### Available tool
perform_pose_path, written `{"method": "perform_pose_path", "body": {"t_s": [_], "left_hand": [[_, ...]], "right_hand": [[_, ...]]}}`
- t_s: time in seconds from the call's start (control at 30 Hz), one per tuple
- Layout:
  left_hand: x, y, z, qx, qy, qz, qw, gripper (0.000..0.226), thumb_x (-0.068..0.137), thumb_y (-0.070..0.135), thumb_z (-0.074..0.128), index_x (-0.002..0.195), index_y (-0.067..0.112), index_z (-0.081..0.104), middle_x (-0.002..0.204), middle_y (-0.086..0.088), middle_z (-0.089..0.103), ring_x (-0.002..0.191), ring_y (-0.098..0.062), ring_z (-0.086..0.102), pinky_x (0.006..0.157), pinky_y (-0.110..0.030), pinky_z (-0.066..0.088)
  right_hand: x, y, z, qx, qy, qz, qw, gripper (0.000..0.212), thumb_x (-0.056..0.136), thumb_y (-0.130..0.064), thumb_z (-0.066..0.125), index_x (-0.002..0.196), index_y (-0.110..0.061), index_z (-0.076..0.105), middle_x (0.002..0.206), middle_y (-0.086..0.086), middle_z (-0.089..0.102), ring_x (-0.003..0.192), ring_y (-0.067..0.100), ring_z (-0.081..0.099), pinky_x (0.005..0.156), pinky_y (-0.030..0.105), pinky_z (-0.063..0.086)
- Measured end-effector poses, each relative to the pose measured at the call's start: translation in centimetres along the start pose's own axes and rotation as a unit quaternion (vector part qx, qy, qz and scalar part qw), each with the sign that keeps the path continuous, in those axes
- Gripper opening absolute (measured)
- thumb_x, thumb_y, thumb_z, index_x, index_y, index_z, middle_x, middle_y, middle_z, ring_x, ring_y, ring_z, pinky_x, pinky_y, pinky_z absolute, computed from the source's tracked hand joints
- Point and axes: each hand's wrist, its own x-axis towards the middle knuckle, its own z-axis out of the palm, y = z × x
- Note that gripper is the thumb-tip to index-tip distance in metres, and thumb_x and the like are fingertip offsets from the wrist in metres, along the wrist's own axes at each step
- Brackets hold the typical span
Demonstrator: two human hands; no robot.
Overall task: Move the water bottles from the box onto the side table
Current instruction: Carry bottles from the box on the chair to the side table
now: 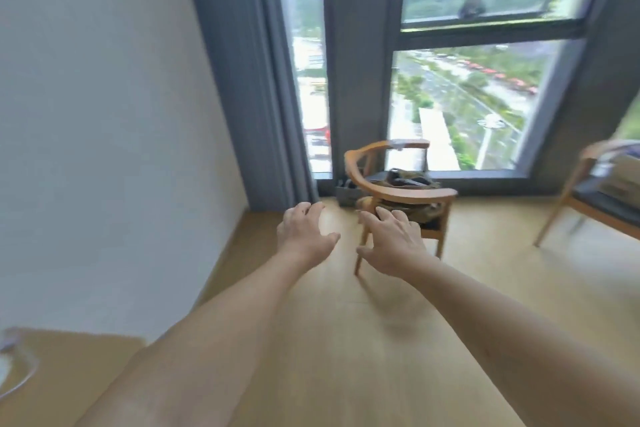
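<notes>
Both my arms reach forward over the wooden floor. My left hand point(304, 232) is empty, its fingers apart and curved downward. My right hand point(393, 239) is also empty with spread fingers, just in front of a wooden armchair point(398, 191). No water bottle and no box can be made out with certainty. A wooden surface point(69, 367) shows at the bottom left, with a blurred clear object point(14, 364) on its edge. The picture is blurred by motion.
The armchair holds a dark bag point(408, 178) and stands before a tall window point(467, 104). A dark box-like thing point(346, 196) lies on the floor behind it. A grey curtain point(249, 80) hangs at the left beside a white wall. A second chair point(595, 198) stands at the right.
</notes>
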Motion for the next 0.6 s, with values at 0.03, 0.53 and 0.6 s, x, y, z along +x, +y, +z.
{"method": "perform_pose_path", "body": {"t_s": [0.03, 0.53, 0.6], "left_hand": [[1.4, 2.7, 1.5, -0.001, -0.012, 0.024, 1.0, 0.07, 0.084, 0.056, 0.062, 0.147, 0.032, 0.041, 0.152, 0.002, 0.041, 0.139, -0.024, 0.034, 0.112, -0.043, 0.035], [20.5, 38.4, 25.4, -0.078, -0.193, 0.292, 0.933, 0.072, 0.084, 0.054, 0.066, 0.148, 0.036, 0.039, 0.154, 0.0, 0.037, 0.142, -0.023, 0.031, 0.114, -0.046, 0.033], [22.6, 42.2, 28.0, -0.08, -0.212, 0.315, 0.922, 0.072, 0.083, 0.054, 0.067, 0.147, 0.036, 0.04, 0.154, 0.0, 0.038, 0.142, -0.024, 0.032, 0.113, -0.046, 0.033]], "right_hand": [[-0.1, 2.9, -0.2, 0.002, 0.001, 0.03, 1.0, 0.068, 0.086, -0.054, 0.063, 0.145, -0.033, 0.038, 0.152, 0.003, 0.038, 0.136, 0.032, 0.034, 0.105, 0.052, 0.035], [3.3, 40.4, -3.7, -0.051, -0.001, 0.374, 0.926, 0.064, 0.086, -0.054, 0.059, 0.143, -0.034, 0.037, 0.146, 0.0, 0.043, 0.132, 0.026, 0.038, 0.1, 0.046, 0.037], [4.3, 44.1, -4.1, -0.051, -0.013, 0.406, 0.913, 0.063, 0.087, -0.055, 0.059, 0.143, -0.033, 0.038, 0.147, 0.001, 0.041, 0.133, 0.028, 0.037, 0.103, 0.046, 0.035]]}}
